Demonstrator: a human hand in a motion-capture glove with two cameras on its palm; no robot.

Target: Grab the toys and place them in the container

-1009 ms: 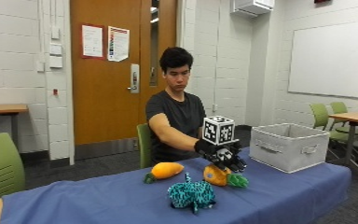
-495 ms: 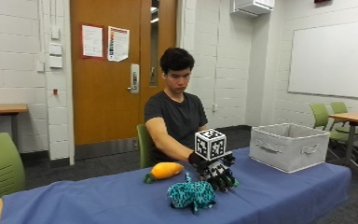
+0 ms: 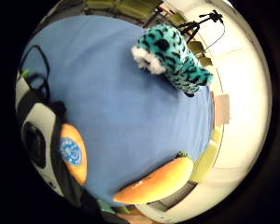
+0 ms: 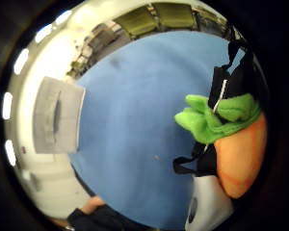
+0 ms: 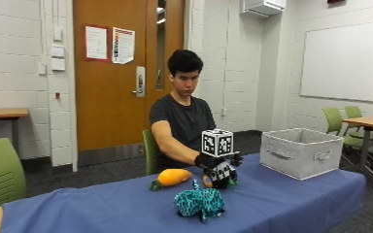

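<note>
My gloved right hand (image 5: pixel 217 169) is just above the blue-covered table (image 5: pixel 109 206), gripping an orange plush carrot (image 4: pixel 241 154) with green leaves (image 4: pixel 216 118). In the outside view only a bit of that carrot (image 5: pixel 210 183) shows under the fingers. A teal spotted plush animal (image 5: pixel 199 203) (image 3: pixel 172 60) lies in front of the hand, near the table's front edge. A yellow-orange plush fruit (image 5: pixel 171 176) (image 3: pixel 156 182) rests beside the hand, on the side away from the container. The grey fabric container (image 5: pixel 301 153) (image 4: pixel 58 115) stands open at the table's right end.
Green chairs (image 5: pixel 2 172) stand at the left and in the back right, with a wooden table (image 5: pixel 367 121) behind the container. Bare blue cloth (image 5: pixel 270 191) stretches between the hand and the container.
The hand has shifted slightly left and closed over the carrot, which lay more exposed under it a second ago. The other two toys and the container have not moved.
</note>
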